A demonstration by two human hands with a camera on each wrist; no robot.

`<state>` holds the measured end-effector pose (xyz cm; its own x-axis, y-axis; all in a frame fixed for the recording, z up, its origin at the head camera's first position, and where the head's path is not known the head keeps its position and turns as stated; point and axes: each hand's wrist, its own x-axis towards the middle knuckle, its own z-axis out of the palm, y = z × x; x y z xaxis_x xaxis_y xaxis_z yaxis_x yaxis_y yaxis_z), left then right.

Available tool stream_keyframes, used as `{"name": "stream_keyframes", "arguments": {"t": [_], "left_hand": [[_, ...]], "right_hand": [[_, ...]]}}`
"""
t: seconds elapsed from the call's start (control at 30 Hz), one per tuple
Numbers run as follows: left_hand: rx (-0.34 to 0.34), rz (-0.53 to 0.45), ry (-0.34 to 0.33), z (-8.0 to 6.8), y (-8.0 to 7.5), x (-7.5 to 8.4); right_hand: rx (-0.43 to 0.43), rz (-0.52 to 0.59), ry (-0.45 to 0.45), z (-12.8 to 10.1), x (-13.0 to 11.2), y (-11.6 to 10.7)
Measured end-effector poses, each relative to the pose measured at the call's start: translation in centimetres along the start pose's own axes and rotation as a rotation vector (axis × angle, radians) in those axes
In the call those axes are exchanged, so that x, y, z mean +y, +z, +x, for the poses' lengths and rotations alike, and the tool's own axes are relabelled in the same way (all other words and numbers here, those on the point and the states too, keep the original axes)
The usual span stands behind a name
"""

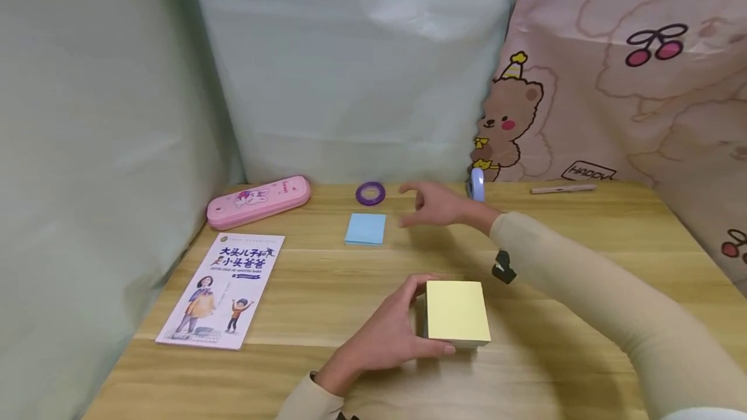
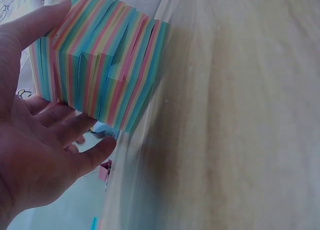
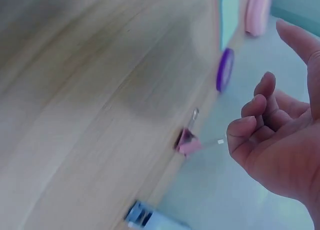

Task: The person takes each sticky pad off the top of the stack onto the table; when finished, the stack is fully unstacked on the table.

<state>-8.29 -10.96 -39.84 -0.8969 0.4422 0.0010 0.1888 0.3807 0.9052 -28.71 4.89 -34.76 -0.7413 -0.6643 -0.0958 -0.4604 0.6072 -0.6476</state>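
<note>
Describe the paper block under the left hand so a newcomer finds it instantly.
On the wooden table, near its front edge, the left hand grips a thick note block. Its top is yellow and its sides rainbow-striped, unlike the thin blue pad farther back.

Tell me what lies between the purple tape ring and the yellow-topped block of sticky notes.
In the head view, a flat blue sticky-note pad lies between them; otherwise only bare wooden table.
</note>
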Motion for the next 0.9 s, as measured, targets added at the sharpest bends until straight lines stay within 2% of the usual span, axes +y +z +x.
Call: {"name": "stream_keyframes", "arguments": {"t": [0.17,0.33,0.43,0.6,0.73,0.9], "left_hand": [[-0.006,-0.006,-0.007,0.1,0.0,0.0],[-0.002,0.002,-0.009,0.2,-0.1,0.0],[0.003,0.001,-0.012,0.2,-0.1,0.1],[0.01,0.001,-0.024,0.0,-0.1,0.0],[0.016,0.004,-0.022,0.1,-0.1,-0.1],[0.012,-0.006,-0.017,0.4,0.1,0.0]], "right_hand": [[0.077,0.058,-0.073,-4.0,0.8,-1.2],[0.142,0.133,-0.095,-9.4,1.0,-1.6],[0.191,0.125,-0.107,-12.8,0.8,-0.9],[0.274,0.16,-0.124,-18.0,0.4,1.9],[0.307,0.178,-0.111,-20.2,0.4,3.9],[0.293,0.201,-0.097,-21.1,0.5,5.4]]}}
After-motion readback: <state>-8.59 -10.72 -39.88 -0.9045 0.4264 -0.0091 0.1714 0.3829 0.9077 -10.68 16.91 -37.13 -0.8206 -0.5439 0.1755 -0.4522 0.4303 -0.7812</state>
